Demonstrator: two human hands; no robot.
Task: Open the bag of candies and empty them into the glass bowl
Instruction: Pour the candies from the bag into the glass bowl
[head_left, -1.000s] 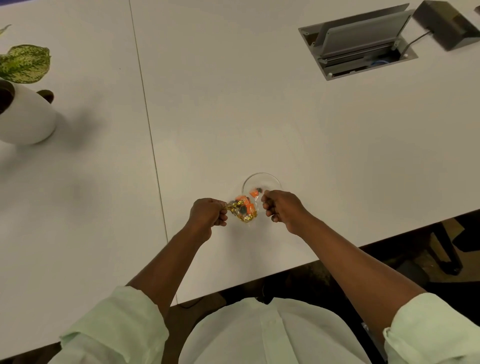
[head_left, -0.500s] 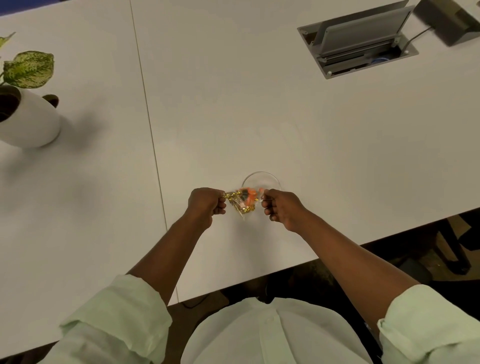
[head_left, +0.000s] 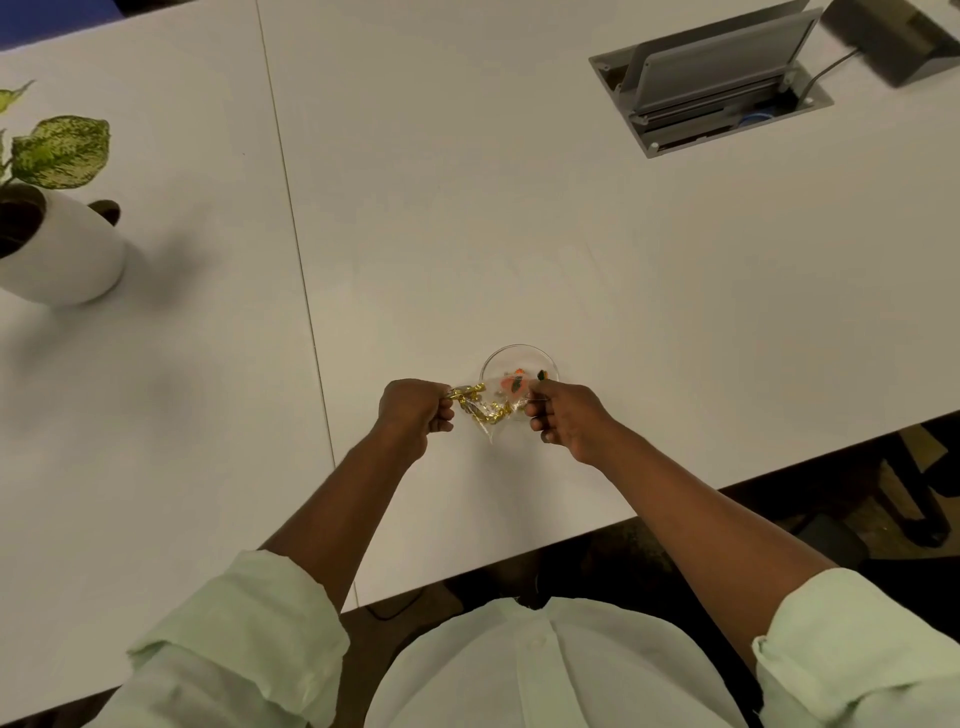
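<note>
A small clear candy bag (head_left: 488, 408) with gold-wrapped candies inside is stretched between my two hands, just in front of a small round glass bowl (head_left: 519, 353) on the white table. My left hand (head_left: 415, 413) grips the bag's left end. My right hand (head_left: 563, 418) pinches its right end at the bowl's near rim. Orange and dark candies (head_left: 514, 383) show over the bowl's near side; whether they lie in the bowl or in the bag I cannot tell.
A white pot with a green plant (head_left: 52, 249) stands at the far left. An open grey cable box (head_left: 711, 78) is set into the table at the back right, beside a dark device (head_left: 893, 36). The table's front edge (head_left: 675, 499) runs close to my body.
The bag has been pulled wider between my hands and lifted slightly toward the bowl. Orange candies now appear over the bowl's near side instead of bunched in the bag.
</note>
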